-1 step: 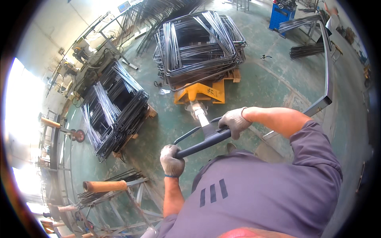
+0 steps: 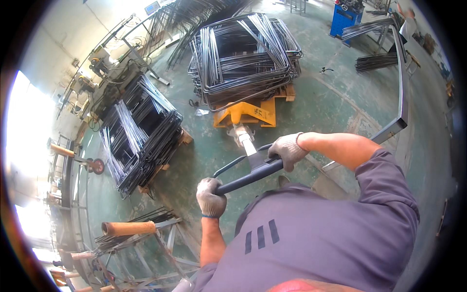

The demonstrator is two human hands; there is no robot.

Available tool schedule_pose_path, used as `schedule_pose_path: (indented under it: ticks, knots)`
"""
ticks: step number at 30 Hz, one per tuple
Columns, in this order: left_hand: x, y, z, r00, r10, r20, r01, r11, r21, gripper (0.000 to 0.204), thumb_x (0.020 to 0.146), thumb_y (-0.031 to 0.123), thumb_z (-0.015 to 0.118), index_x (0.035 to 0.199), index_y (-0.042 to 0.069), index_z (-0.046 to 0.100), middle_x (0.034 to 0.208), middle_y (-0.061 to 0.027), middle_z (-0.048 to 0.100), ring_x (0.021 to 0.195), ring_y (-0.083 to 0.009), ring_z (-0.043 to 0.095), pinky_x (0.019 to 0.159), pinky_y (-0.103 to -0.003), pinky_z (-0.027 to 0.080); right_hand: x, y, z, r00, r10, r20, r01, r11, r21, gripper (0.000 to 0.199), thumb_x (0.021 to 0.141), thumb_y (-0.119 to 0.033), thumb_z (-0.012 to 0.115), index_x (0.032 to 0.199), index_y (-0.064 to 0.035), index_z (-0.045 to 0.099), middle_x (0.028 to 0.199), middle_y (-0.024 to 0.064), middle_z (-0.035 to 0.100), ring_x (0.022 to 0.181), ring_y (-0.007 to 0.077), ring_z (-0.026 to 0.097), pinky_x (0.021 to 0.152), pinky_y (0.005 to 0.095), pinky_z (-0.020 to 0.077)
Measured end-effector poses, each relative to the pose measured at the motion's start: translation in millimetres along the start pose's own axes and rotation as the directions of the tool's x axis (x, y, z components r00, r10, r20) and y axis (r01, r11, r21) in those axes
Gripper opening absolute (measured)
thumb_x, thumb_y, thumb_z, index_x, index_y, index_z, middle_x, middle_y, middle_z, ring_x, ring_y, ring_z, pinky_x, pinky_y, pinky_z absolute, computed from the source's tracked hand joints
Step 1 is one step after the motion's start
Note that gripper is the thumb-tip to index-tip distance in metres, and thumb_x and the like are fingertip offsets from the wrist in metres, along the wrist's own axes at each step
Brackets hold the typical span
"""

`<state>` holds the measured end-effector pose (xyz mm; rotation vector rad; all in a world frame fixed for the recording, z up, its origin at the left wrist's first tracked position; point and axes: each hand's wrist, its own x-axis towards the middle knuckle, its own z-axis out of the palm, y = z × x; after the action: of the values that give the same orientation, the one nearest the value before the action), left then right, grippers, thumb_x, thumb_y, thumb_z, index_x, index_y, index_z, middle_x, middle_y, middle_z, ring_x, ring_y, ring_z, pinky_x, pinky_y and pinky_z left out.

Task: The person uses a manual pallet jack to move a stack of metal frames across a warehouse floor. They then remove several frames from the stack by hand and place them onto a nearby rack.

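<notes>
Both my hands, in pale knitted work gloves, grip the dark loop handle (image 2: 250,178) of a yellow pallet jack (image 2: 244,113). My left hand (image 2: 210,197) is wrapped round the handle's left end. Round its right end my right hand (image 2: 289,151) is closed. From the handle a light shaft runs forward to the jack's yellow body. A tall stack of bent metal rod frames (image 2: 248,61), with bundles of straight rods on top, rests on a wooden pallet (image 2: 287,93) just beyond the jack. The jack's forks are hidden beneath the load.
A second stack of rod frames (image 2: 141,131) stands on a pallet to the left. Nearer lies a metal rack with a brown roller (image 2: 128,229). A metal beam frame (image 2: 391,129) and blue machine (image 2: 346,20) are to the right. A person (image 2: 407,27) is at the far right.
</notes>
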<state>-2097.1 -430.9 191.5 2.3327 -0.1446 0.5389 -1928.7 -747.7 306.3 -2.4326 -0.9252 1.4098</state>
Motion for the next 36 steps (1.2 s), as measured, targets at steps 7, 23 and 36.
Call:
schedule_pose_path:
  ticks: [7,23,36]
  knots:
    - [-17.9,0.4,-0.9,0.997,-0.024,0.071,0.022,0.999,0.023,0.018,0.07,-0.006,0.068,0.082,0.007,0.068,0.09,-0.0163,0.073,0.091,-0.0427,0.069,0.084,-0.049,0.056,-7.8,-1.0,32.0,0.995,-0.044,-0.085,0.043,0.999,-0.022,0.051,0.069,-0.02,0.083,0.118,-0.0071,0.082,0.104,0.0179,0.081,0.102,0.0365,0.077,0.089,0.0458,0.06]
    - [-19.6,17.9,-11.7,0.976,-0.046,0.212,-0.02,0.955,0.296,0.013,0.075,0.003,0.07,0.087,0.009,0.072,0.089,-0.0153,0.07,0.093,-0.0415,0.068,0.088,-0.051,0.054,-32.8,-22.2,84.3,0.897,0.123,-0.425,-0.216,0.96,-0.177,0.029,0.088,-0.04,0.082,0.105,-0.0171,0.084,0.104,0.0136,0.083,0.105,0.0356,0.08,0.094,0.0489,0.0629]
    - [-168.1,-2.5,-51.8,0.936,-0.139,0.324,0.022,0.94,0.34,0.016,0.076,0.002,0.069,0.09,0.009,0.076,0.094,-0.0157,0.073,0.101,-0.0432,0.069,0.093,-0.052,0.055,-25.2,-93.4,255.4,0.893,0.217,-0.395,-0.254,0.966,-0.042,0.032,0.092,-0.043,0.079,0.109,-0.0169,0.086,0.11,0.0146,0.084,0.108,0.0364,0.08,0.097,0.05,0.0621]
